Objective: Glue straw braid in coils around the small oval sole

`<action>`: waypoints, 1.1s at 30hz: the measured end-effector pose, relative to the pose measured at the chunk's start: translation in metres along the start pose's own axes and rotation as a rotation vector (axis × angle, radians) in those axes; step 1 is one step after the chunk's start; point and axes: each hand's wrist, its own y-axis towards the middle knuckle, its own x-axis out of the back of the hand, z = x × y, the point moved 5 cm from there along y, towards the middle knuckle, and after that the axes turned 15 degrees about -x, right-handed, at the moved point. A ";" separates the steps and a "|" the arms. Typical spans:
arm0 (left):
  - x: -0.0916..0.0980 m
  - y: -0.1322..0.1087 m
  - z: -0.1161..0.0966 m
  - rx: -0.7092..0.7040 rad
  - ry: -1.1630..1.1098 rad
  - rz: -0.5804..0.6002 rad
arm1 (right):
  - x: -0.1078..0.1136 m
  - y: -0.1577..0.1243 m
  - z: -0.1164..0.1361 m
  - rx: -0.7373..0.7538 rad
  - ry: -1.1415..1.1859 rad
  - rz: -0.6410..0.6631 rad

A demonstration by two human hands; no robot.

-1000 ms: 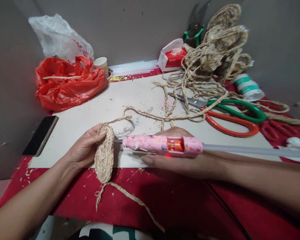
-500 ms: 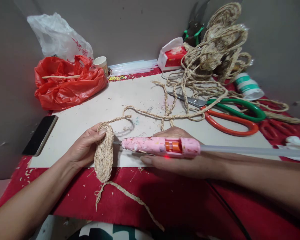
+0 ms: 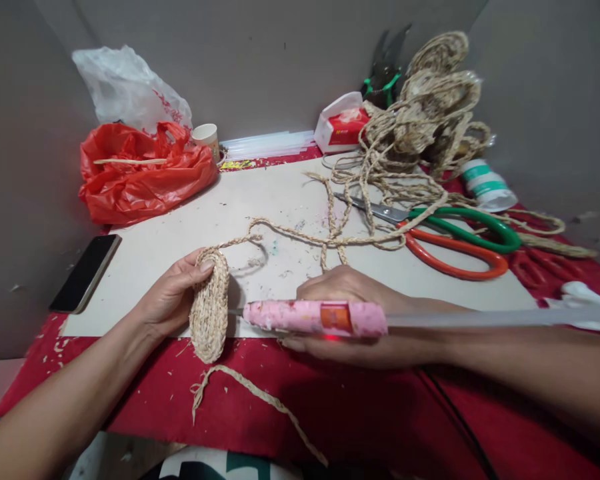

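Observation:
My left hand (image 3: 180,287) pinches the upper end of an oval coil of braided straw cord (image 3: 210,307), thumb on its face. From the top of that coil a braided cord (image 3: 300,233) runs right across the white board. In my right hand (image 3: 350,287) is a pink hot glue gun (image 3: 310,319), its red light glowing and a long clear glue stick (image 3: 460,318) sticking out behind. The nozzle points left at the coil's right edge; whether it touches is hard to tell. A loose piece of braid (image 3: 260,392) lies below on the red cloth.
Large scissors (image 3: 460,247) with green and orange handles lie right of centre, near a heap of braided cord (image 3: 420,113). A phone (image 3: 86,273) and a red plastic bag (image 3: 145,187) are at left. A tissue pack (image 3: 343,127) and a paper cup (image 3: 206,139) stand behind.
The glue gun in my right hand has moved down along the coil's right edge and slightly left. My left hand keeps its hold. The whole view has shifted slightly.

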 end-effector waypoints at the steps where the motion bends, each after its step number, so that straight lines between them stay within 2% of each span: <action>1: 0.001 0.000 -0.004 -0.021 0.024 -0.015 | 0.000 -0.001 0.000 0.038 -0.074 -0.014; 5: 0.007 -0.001 -0.026 -0.175 0.156 -0.099 | 0.004 0.000 -0.003 0.008 -0.422 -0.098; 9: 0.011 -0.006 -0.050 -0.414 0.339 -0.195 | 0.007 0.003 -0.002 -0.061 -0.648 -0.181; 14: 0.010 -0.022 -0.073 -0.702 0.652 -0.312 | 0.009 0.006 -0.002 -0.108 -0.708 -0.226; 19: 0.000 -0.040 -0.082 -0.808 0.783 -0.372 | 0.019 0.000 0.007 -0.116 -0.695 -0.184; 21: -0.009 -0.046 -0.082 -0.815 0.820 -0.354 | 0.027 -0.005 0.018 -0.028 -0.606 -0.260; 24: -0.026 -0.053 -0.081 -0.820 0.899 -0.286 | 0.041 -0.016 0.040 0.255 -0.371 -0.557; 26: -0.039 -0.056 -0.079 -0.823 0.929 -0.229 | 0.043 -0.022 0.048 0.421 -0.266 -0.701; 28: -0.051 -0.057 -0.077 -0.823 0.931 -0.176 | 0.040 -0.021 0.050 0.497 -0.221 -0.733; 33: -0.069 -0.054 -0.072 -0.775 0.897 -0.111 | 0.036 -0.010 0.041 0.554 -0.094 -0.673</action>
